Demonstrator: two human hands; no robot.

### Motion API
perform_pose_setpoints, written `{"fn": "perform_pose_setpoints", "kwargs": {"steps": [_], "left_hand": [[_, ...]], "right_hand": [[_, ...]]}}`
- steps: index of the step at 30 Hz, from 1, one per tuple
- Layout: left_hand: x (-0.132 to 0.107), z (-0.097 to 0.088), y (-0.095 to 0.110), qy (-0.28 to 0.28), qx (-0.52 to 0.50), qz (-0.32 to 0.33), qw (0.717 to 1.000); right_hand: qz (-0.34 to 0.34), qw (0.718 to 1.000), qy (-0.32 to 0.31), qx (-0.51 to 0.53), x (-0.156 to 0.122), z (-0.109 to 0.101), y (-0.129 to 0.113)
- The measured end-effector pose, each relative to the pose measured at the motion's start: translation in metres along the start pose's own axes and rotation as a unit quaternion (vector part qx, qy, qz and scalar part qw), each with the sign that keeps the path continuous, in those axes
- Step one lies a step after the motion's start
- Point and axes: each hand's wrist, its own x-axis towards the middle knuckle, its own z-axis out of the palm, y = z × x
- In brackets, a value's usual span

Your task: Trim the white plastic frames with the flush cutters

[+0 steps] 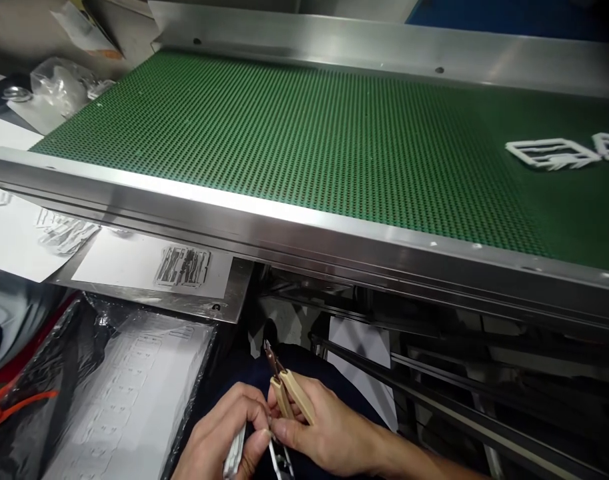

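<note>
The left hand (pixel 227 427) holds thin white pieces (pixel 234 455) in its curled fingers. The right hand (pixel 327 420) grips tan-handled nippers (pixel 298 398), their tips pointing away from the body. Both hands' fingertips meet at a white frame piece (pixel 274 460), which lies just below this pinch. Farther, white frames (pixel 559 160) rest on the green conveyor belt (pixel 304 133).

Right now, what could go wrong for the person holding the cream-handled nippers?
The white strips in the left hand are held over the lap, so one might slip and drop. The right hand holds the nippers while crowded against the left, so the tool might slip too.
</note>
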Motion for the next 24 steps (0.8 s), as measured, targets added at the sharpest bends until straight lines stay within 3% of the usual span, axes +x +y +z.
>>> {"fn": "perform_pose_setpoints", "kwargs": {"steps": [4,8,11,19,24], "left_hand": [[0.004,-0.006,0.005,-0.048,-0.031,-0.077,0.995],[0.008,-0.008,0.01,-0.055,-0.057,-0.123,0.989],[0.01,-0.01,0.015,-0.062,-0.056,-0.141,0.986],[0.015,-0.014,0.019,-0.085,-0.005,-0.148,0.985],[0.012,-0.011,0.019,-0.065,0.033,-0.136,0.988]], "right_hand": [[-0.016,0.988,0.018,-0.154,-0.011,-0.026,-0.02],[-0.055,0.935,-0.005,-0.35,-0.03,-0.056,-0.039],[-0.048,0.895,-0.017,-0.444,-0.042,-0.066,-0.047],[-0.049,0.853,-0.041,-0.518,-0.042,-0.064,-0.061],[-0.058,0.841,-0.052,-0.536,-0.04,-0.066,-0.067]]}}
